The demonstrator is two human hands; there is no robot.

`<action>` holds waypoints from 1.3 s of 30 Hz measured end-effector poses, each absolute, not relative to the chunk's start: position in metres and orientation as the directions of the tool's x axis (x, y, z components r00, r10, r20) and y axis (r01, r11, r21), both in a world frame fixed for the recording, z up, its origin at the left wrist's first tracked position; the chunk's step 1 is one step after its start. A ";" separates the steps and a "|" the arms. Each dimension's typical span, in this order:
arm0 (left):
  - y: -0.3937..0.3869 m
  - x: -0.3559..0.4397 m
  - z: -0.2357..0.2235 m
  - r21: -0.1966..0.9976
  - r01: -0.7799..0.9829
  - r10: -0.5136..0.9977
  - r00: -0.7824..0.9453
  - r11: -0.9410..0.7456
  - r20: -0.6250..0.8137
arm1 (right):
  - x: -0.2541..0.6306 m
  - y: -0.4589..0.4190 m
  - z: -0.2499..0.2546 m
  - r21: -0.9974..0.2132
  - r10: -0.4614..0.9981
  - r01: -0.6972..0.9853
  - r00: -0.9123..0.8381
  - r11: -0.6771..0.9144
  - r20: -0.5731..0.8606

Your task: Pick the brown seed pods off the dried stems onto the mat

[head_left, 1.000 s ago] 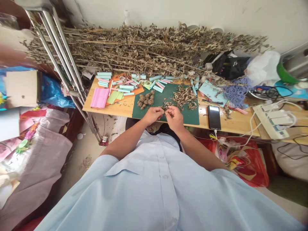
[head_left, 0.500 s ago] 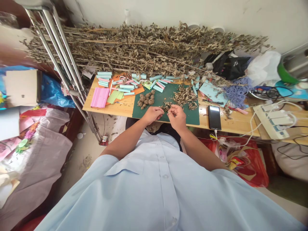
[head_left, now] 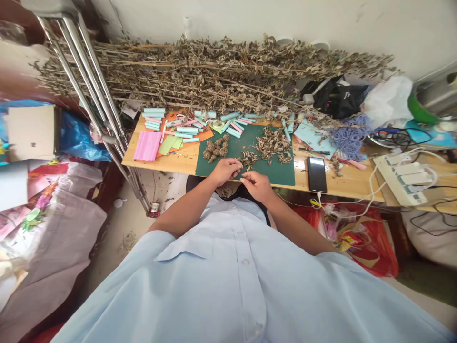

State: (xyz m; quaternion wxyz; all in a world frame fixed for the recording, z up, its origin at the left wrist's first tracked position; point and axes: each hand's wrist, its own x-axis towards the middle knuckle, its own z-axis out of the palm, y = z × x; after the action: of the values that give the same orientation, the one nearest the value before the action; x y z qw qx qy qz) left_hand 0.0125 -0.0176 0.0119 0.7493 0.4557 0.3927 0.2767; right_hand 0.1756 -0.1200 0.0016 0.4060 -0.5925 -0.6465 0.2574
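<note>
My left hand is pinched closed over the front edge of the green cutting mat; what its fingers hold is too small to make out. Close by on the right, my right hand has its thumb and fingertips drawn together, and anything between them cannot be made out. Just beyond the fingertips lies a small heap of dried leaves. A larger pile of dried leaves covers the mat's right part. Several brown, crumbly balls sit clustered at the mat's left.
Long dried plant stalks stretch along the back. Blue and pink paper rolls lie behind the mat. A charging phone, purple yarn and a power strip are to the right. Metal crutches lean at the left.
My right hand went slightly up and right over the small leaf heap, then came back down toward the mat's front edge. My left hand stayed nearly in place.
</note>
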 end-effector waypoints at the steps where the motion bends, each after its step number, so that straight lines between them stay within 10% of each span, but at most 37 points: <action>1: -0.017 0.013 0.011 0.904 -0.054 0.773 0.542 0.424 -0.330 | 0.175 -0.117 0.000 -0.812 0.963 0.565 0.103 0.148 0.248; 26: -0.018 0.013 0.003 0.921 -0.047 0.791 0.531 0.387 -0.305 | 0.180 -0.105 -0.008 -0.920 0.944 0.375 0.248 0.114 0.218; 33: -0.019 0.014 0.011 0.899 -0.126 0.812 0.494 0.420 -0.310 | 0.178 -0.131 -0.009 -0.862 0.988 0.490 0.012 0.129 0.155; 39: -0.020 0.015 0.011 0.899 -0.139 0.822 0.480 0.416 -0.306 | 0.193 -0.118 -0.010 -0.750 0.938 0.660 0.230 0.045 0.259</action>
State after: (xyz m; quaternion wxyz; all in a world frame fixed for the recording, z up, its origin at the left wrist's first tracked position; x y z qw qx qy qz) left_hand 0.0149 -0.0195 0.0114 0.7432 0.4329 0.3944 0.3235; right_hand 0.1935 -0.1183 -0.0103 0.4082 -0.6696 -0.5967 0.1701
